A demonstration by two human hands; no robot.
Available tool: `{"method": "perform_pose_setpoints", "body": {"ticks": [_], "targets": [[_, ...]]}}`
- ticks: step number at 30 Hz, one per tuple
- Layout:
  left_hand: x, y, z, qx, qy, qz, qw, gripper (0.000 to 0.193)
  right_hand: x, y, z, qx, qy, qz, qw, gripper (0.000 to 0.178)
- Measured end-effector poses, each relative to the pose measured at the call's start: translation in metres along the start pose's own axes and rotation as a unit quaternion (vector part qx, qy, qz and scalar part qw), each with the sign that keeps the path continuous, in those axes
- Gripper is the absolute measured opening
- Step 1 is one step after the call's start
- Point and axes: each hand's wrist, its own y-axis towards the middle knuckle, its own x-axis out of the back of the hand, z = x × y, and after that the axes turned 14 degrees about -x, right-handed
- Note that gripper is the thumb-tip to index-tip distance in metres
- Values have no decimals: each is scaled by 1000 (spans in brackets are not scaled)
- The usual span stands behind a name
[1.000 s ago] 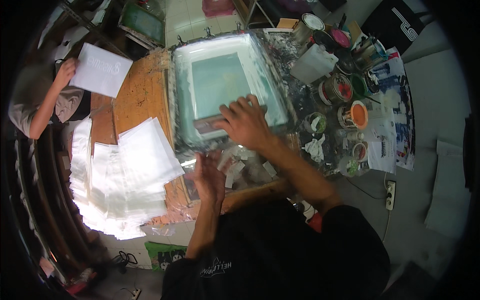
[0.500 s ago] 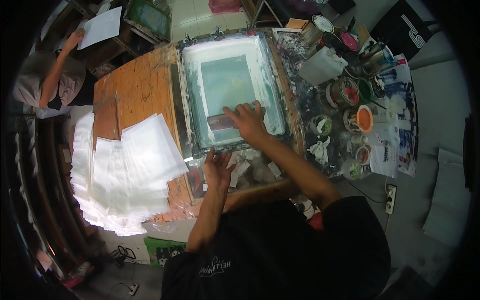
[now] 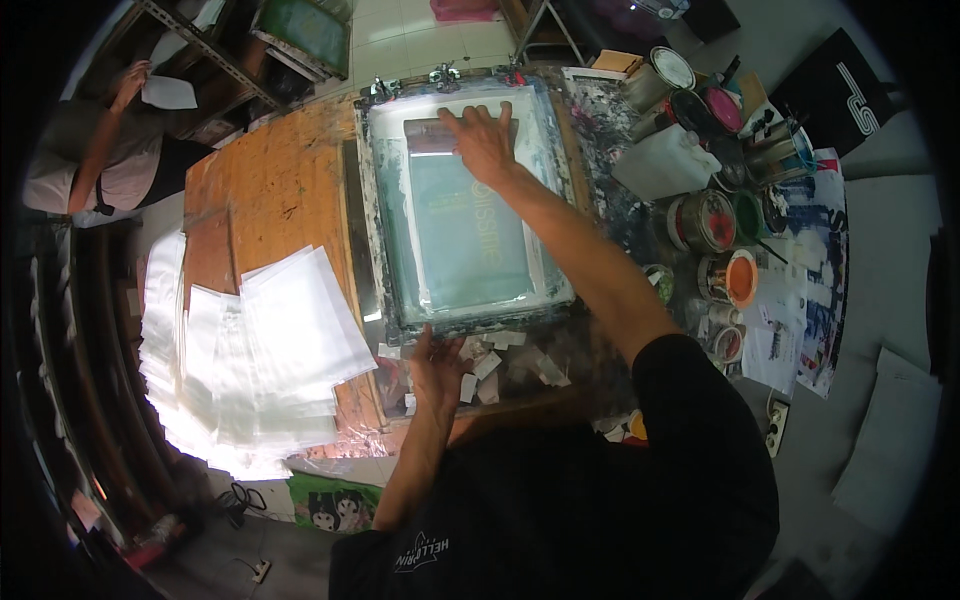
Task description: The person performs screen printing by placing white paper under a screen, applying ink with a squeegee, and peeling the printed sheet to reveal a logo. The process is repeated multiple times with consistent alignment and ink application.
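Observation:
My right hand (image 3: 484, 142) grips a dark-handled squeegee (image 3: 428, 137) at the far end of a screen-printing frame (image 3: 400, 325). The squeegee lies crosswise on the pale green mesh (image 3: 440, 255), which bears a faint yellowish design. At the frame's near edge is my left hand (image 3: 437, 372), with its fingertips hooked on the rim and partly hidden by it. Clamps (image 3: 443, 77) grip the far side of the frame.
White sheets (image 3: 300, 320) lie fanned on the wooden table (image 3: 270, 190) at left. Ink cans (image 3: 708, 220), a white jug (image 3: 665, 160) and an orange-filled tub (image 3: 740, 277) crowd the right. Another person (image 3: 110, 165) handles paper at far left.
My right hand has pushed the squeegee from the near part of the mesh to its far end, uncovering the design. My left hand stays at the near rim. The other person's paper has shifted.

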Motion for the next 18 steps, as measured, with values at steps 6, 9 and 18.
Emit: {"method": "perform_pose_setpoints", "body": {"ticks": [6, 9, 18], "targets": [[14, -4, 0, 8, -20, 15, 1000, 53, 62, -84, 10, 35, 134, 206, 969, 58], [14, -9, -6, 5, -37, 59, 998, 43, 112, -169, 24, 62, 149, 170, 972, 63], [-28, -51, -84, -121, -82, 281, 948, 9, 224, -171, 65, 97, 92, -58, 989, 61]]}}
